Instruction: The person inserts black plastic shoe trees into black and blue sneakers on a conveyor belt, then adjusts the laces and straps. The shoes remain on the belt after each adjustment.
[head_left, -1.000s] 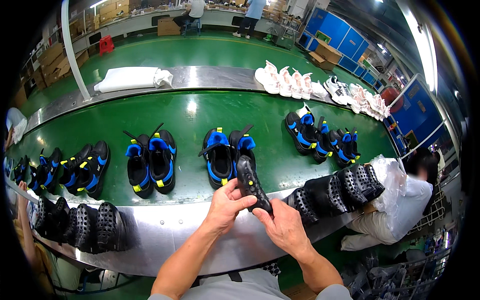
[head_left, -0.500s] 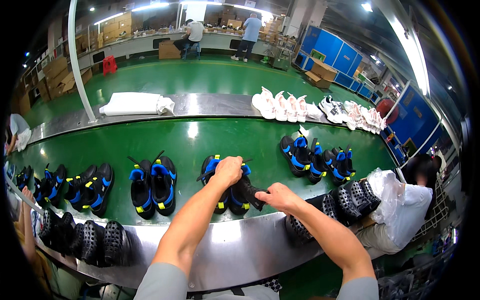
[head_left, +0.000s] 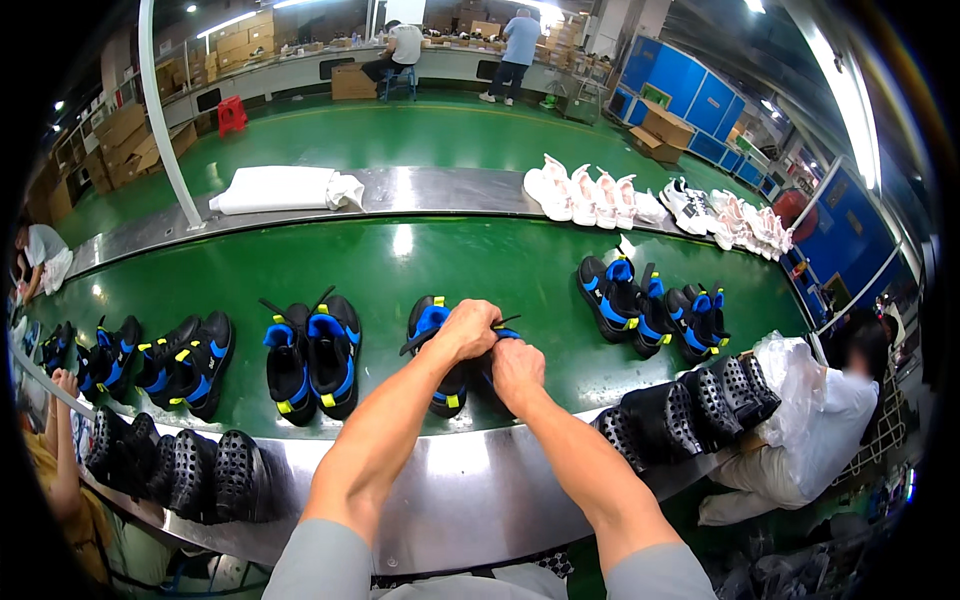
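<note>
A pair of black and blue sports shoes with yellow-green tabs stands in front of me on the green belt. My left hand (head_left: 470,330) is closed at the upper part of the right-hand shoe (head_left: 481,384), its fingers curled out of sight around the tongue area. Close beside it, my right hand (head_left: 518,376) is a fist over that shoe's opening; what its fingers hold is hidden. The left-hand shoe (head_left: 424,318) of the pair is partly covered by my left forearm. Another matching pair of shoes (head_left: 334,350) stands to the left.
More black and blue shoes (head_left: 606,300) stand along the belt on both sides. Black perforated pieces (head_left: 232,478) line the metal ledge (head_left: 455,490). White shoes (head_left: 590,197) and a white roll (head_left: 285,190) lie on the far ledge. Co-workers (head_left: 825,430) sit at both sides.
My right hand has moved left and up to my left hand. The dark textured piece it held over the right-hand shoe is now out of sight. The view has shifted slightly.
</note>
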